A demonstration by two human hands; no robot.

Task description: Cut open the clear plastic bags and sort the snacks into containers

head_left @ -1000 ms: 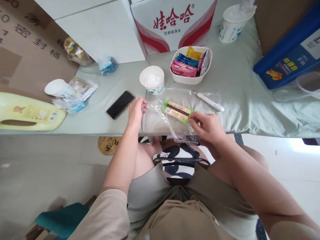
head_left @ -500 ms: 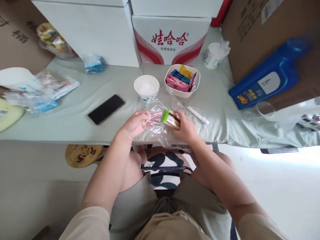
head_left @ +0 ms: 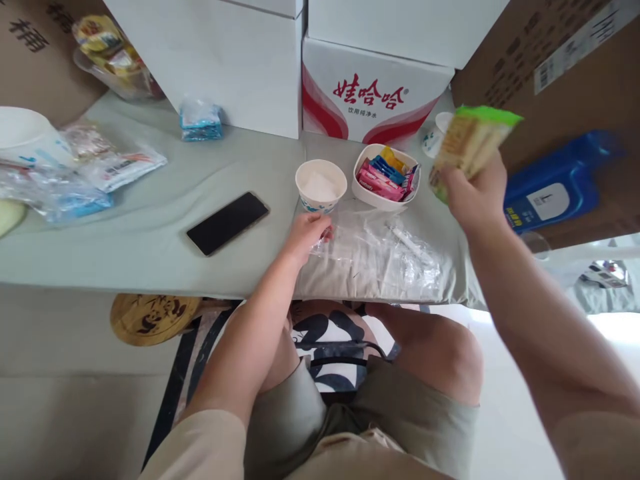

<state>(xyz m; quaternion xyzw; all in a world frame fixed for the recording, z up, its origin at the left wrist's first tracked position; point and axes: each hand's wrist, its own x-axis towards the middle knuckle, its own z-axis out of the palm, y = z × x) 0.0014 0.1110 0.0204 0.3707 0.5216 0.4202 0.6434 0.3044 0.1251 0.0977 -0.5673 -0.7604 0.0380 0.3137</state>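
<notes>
Above counter (head_left: 140,243), right side: one green-ended packet (head_left: 469,143), blurred, pinched in grip of right hand (head_left: 477,190). Left hand (head_left: 309,233) low at clear film (head_left: 355,247), fingers curled; whether grip pinches film, cannot tell. Progress, judged: packet off counter and apart from film, not yet set down; film lies spread on counter. Count: one packet in hand, one phone (head_left: 229,223), one bowl (head_left: 373,195) of wrapped snacks (head_left: 384,183), one blue bottle (head_left: 560,183), three paper cups (head_left: 314,203).

Green-edged packet (head_left: 470,141) in right grip (head_left: 477,190), left grip (head_left: 306,237) on clear plastic (head_left: 363,240)
</notes>
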